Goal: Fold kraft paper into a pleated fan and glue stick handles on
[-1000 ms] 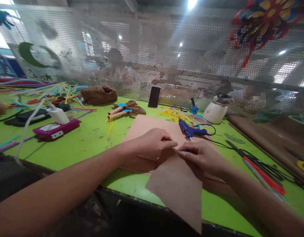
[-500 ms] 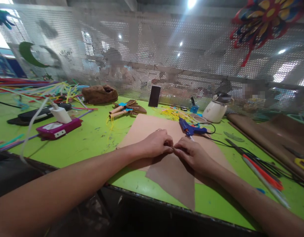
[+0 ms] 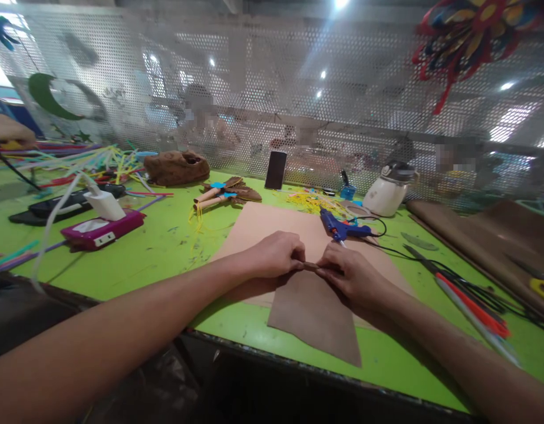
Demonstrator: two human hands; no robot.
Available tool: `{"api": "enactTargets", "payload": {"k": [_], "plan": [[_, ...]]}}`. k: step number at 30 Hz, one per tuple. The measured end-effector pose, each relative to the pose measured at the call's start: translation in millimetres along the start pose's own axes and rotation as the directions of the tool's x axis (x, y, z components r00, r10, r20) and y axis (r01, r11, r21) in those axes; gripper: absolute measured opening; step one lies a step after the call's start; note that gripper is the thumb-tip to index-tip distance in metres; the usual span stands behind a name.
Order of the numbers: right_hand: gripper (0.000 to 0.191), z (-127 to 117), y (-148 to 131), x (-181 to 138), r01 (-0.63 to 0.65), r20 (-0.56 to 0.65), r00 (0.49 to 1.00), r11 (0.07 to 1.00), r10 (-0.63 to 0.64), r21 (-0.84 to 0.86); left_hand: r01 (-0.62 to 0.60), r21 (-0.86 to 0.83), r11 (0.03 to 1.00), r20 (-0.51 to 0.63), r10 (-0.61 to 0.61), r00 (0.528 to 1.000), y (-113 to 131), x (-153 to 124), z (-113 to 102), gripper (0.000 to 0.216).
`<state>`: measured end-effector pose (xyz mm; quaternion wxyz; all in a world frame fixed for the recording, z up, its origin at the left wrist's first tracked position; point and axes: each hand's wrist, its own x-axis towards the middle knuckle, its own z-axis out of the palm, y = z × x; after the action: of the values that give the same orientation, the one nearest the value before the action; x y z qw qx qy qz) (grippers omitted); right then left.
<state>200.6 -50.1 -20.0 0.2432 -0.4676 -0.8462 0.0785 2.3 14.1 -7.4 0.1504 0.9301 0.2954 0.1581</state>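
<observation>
Both my hands pinch the far edge of a brown sheet [image 3: 313, 315], which looks like thin leather or craft paper; I cannot tell which. My left hand [image 3: 278, 254] is closed on the left part of that edge. My right hand [image 3: 353, 272] is closed on it a short way to the right. Between the fingertips the edge is folded or rolled into a narrow strip. The sheet hangs toward me over a light tan board [image 3: 272, 221] and the green table. Just beyond my right hand lies a blue glue gun [image 3: 342, 227].
Left are a purple power strip [image 3: 104, 228], a brown pouch-like object [image 3: 177, 168] and another person's hand [image 3: 9, 129]. Behind stand a phone [image 3: 276, 169] and a white jug [image 3: 389, 189]. A knife-like blade [image 3: 419, 257], cables and a brown roll [image 3: 484, 247] lie right.
My hands have moved slightly apart, showing the folded edge between them. The sheet's lower part has swung right and spread wider. Another person's hand has come in at the far left.
</observation>
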Motion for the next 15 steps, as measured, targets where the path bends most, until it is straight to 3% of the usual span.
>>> {"api": "enactTargets", "payload": {"k": [4,15], "plan": [[0.018,-2.0,-2.6,-4.2,-0.076,-0.009,0.997,0.997,0.076,-0.002,-0.023,0.015,1.000,0.007,0.023,1.000,1.5,-2.6,-1.6,0.015],[0.013,-13.8,7.4,-10.8,0.000,0.043,0.999,0.999,0.002,-0.038,-0.002,-0.056,0.998,0.092,0.007,0.996,7.5,-10.7,-12.8,0.019]]}}
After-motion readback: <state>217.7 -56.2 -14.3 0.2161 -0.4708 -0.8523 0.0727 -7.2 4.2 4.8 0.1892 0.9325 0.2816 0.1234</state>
